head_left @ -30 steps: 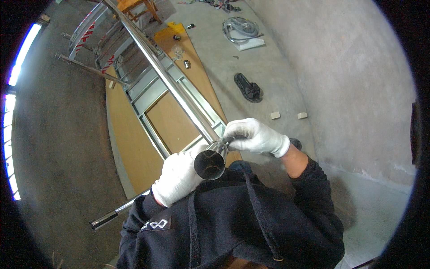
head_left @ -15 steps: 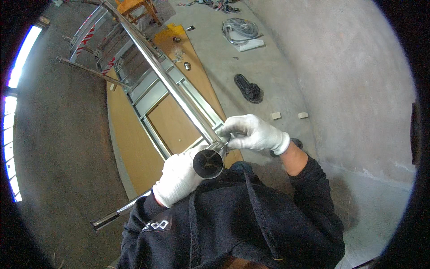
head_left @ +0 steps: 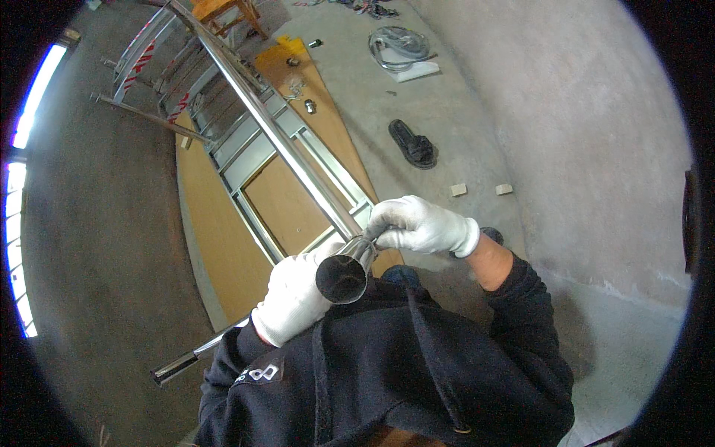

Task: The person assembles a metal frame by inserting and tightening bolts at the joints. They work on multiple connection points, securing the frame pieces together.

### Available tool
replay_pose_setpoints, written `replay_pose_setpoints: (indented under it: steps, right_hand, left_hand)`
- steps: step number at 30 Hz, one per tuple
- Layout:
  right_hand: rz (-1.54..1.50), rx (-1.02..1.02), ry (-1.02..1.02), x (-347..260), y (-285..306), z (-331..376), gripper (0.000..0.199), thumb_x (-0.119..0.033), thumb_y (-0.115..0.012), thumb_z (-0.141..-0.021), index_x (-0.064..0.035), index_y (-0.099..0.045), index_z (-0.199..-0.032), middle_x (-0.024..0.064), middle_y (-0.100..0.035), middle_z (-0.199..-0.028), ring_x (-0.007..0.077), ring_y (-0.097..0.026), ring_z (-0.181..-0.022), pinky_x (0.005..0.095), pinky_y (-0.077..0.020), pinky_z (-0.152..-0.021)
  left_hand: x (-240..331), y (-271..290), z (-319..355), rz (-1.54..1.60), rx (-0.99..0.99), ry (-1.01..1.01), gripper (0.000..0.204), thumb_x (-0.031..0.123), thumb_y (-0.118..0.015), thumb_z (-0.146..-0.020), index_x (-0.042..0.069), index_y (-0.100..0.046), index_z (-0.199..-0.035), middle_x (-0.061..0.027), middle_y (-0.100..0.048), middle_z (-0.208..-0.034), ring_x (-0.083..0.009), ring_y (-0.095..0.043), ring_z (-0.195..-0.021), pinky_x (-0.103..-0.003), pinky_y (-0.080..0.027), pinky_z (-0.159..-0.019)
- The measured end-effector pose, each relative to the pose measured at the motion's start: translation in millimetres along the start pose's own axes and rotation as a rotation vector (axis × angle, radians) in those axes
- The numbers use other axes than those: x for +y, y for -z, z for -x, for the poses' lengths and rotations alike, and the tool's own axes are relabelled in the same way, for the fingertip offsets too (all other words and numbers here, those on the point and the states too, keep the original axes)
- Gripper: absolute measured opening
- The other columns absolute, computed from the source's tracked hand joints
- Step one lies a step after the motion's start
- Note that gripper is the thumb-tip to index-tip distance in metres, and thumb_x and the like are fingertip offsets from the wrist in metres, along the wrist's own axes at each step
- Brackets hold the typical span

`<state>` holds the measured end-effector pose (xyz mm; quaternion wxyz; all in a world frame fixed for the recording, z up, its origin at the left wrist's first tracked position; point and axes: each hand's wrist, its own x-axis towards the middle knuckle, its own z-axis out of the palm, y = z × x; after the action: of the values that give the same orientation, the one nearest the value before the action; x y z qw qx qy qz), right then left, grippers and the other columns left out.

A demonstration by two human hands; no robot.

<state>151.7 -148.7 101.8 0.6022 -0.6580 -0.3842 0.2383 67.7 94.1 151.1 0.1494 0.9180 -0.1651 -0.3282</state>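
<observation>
A shiny metal frame of round tubes (head_left: 277, 139) slants from the far left toward my body. At its near end a short, wider metal pipe (head_left: 364, 255) points its round, dark mouth toward me. My left hand (head_left: 292, 293), in a white knit glove, is wrapped round the left side of this pipe; its fingertips are hidden behind the metal. Against the pipe's right side, where it meets the long tube, my gloved right hand (head_left: 424, 226) pinches with thumb and fingers. Whatever sits in that pinch is too small and covered to make out.
Under the frame lies a wooden board (head_left: 223, 268) with small metal fittings (head_left: 310, 106). On the concrete floor are a black slipper (head_left: 413, 145), a coiled grey hose (head_left: 402, 46) and small pale blocks (head_left: 459, 190). A wooden stool (head_left: 216, 9) stands far left; a bare wall rises right.
The pipe's mouth has shifted slightly down and left and tilted, so the cross shape inside shows less. My right fingers have drawn closer together at the joint. My left hand keeps its grip.
</observation>
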Motion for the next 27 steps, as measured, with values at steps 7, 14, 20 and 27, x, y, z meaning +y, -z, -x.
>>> replay_pose_setpoints:
  steps: [7, 14, 20, 27]
  right_hand:
    - [-0.105, -0.024, -0.011, 5.5, 3.7, -1.7, 0.018, -0.008, -0.067, -0.09, 0.0006, -0.063, -0.104, 0.0117, -0.069, -0.093, 0.0206, -0.068, -0.088, 0.0324, -0.0526, -0.078]
    - [-0.012, 0.039, 0.056, 9.1, -0.8, 0.3, 0.017, -0.011, -0.066, -0.091, 0.0002, -0.064, -0.104, 0.0118, -0.068, -0.094, 0.0217, -0.067, -0.089, 0.0327, -0.0524, -0.08]
    - [-0.075, 0.046, 0.043, 18.1, -7.9, -1.2, 0.018, -0.012, -0.067, -0.09, -0.0006, -0.063, -0.103, 0.0116, -0.066, -0.091, 0.0227, -0.065, -0.087, 0.0341, -0.0509, -0.078]
    - [-0.049, 0.016, 0.141, 17.5, -7.1, 2.1, 0.019, -0.008, -0.07, -0.087, -0.0006, -0.062, -0.103, 0.0091, -0.063, -0.095, 0.0212, -0.062, -0.088, 0.0328, -0.0493, -0.079]
  left_hand:
    - [-6.3, -1.3, 0.6, 0.121, 0.286, -0.185, 0.038, 0.025, -0.068, -0.083, 0.013, -0.057, -0.118, -0.0141, -0.066, -0.092, -0.0341, -0.066, -0.085, -0.042, -0.053, -0.073]
    - [-7.3, -2.5, 0.2, 0.163, 0.324, -0.191, 0.038, 0.024, -0.071, -0.08, 0.011, -0.058, -0.114, -0.0156, -0.068, -0.085, -0.0361, -0.068, -0.08, -0.044, -0.053, -0.069]
    - [-14.0, -8.8, -2.0, 0.14, 0.323, -0.242, 0.037, 0.022, -0.071, -0.079, 0.011, -0.059, -0.113, -0.0167, -0.068, -0.087, -0.0369, -0.068, -0.082, -0.044, -0.054, -0.07]
    - [-13.4, -7.9, 3.4, 0.18, 0.395, -0.324, 0.037, 0.028, -0.072, -0.083, 0.008, -0.059, -0.111, -0.0177, -0.067, -0.092, -0.0362, -0.068, -0.087, -0.043, -0.054, -0.074]
